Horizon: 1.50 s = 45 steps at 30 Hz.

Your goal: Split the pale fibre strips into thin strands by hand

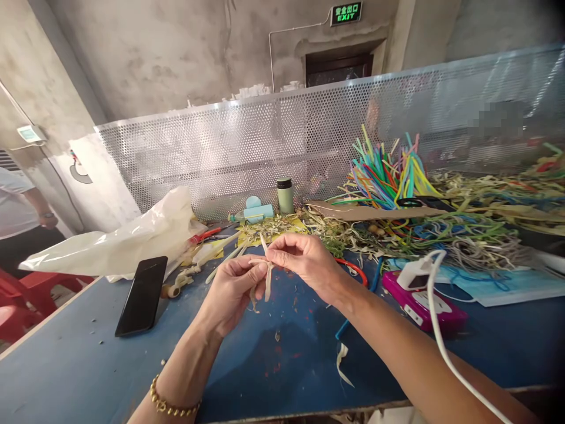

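Apparently I'm watching a folding step: the left hand (236, 288) and right hand (304, 259) both pinch the pale strip (268, 285) above the desk (304, 359). Its long axis looks near-to-far, the far tip leaning left; next, I'd judge, calls for a steady left pinch.

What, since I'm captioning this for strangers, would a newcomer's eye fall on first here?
Probably the left hand and right hand near the centre, pinching pale strips above the blue table. Next, the bunch of bright strands at the back right, in front of the perforated screen. The purple socket block, right of the hands, and the green exit sign, glowing above the doorway, also stand out.
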### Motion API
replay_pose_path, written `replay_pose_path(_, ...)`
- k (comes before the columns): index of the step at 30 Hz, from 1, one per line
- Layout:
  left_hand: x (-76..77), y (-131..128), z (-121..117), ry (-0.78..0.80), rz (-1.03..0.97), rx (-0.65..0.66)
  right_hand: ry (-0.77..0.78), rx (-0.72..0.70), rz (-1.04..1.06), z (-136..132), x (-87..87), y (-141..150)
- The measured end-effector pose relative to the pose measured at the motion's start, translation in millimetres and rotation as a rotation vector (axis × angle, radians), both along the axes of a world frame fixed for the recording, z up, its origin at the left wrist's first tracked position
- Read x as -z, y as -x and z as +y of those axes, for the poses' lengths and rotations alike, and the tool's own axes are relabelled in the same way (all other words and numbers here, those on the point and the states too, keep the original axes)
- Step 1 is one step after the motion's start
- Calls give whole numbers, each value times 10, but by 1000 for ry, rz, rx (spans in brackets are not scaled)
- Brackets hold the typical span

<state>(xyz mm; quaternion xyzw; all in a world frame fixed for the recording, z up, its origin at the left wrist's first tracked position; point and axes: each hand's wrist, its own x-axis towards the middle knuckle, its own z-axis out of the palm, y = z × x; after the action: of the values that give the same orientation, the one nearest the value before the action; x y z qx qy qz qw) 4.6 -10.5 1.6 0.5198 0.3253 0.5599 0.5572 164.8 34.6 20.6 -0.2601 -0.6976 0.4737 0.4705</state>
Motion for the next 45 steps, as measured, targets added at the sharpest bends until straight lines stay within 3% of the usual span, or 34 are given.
replay_pose_path(16, 24, 28, -12, -25, -7, 32, -63, 107, 74, -83, 147, 139)
replay_pose_path(19, 20, 28, -12, -33, 13, 27, -34, 69, 67, -63, 117, 108)
replay_pose_path(24, 3, 13, 14, -79, 29, -55, -79, -79, -134, 2, 3, -42)
replay_pose_path(30, 17, 47, 40, -83, 54, -93, -191, -11, -187, 11, -26, -92)
replay_pose_path(45, 20, 49, 9, -75, 32, -45, -238, -2, -251, -26, -63, -108)
